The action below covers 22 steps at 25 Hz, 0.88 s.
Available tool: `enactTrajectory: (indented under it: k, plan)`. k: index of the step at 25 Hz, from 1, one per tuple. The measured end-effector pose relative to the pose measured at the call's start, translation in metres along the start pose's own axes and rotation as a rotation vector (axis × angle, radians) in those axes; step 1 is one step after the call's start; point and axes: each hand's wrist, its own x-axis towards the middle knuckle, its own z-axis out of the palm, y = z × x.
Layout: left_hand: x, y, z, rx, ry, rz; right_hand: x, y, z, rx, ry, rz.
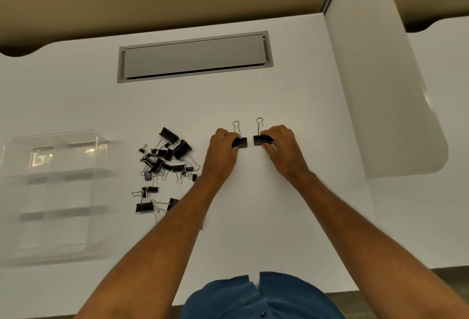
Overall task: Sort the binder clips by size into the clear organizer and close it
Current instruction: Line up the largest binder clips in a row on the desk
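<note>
White desk (279, 217): L hand (223, 146) & R hand (281, 146) each pinch, seemingly, one black clip (240, 142), (261, 140)

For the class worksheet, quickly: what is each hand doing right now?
Left hand: grips a black binder clip on the white desk.
Right hand: grips a second black clip beside it; the two clips sit apart.

The binder clips (166, 158) are showing black bodies with silver wire handles, lying on a plain white worktop (266, 217). The organizer (54, 186) at left is looking clear and colourless. A grey panel (194, 55) is sitting far; near, blue fabric (253, 298) is showing.
</note>
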Motion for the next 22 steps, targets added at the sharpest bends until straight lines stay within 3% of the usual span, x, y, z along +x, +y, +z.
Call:
enactTrajectory:
  k: [22]
  plan:
    - [0.014,-0.004,0.006,-0.059,0.009,-0.01,0.008,-0.008,0.016,0.016,0.026,0.031]
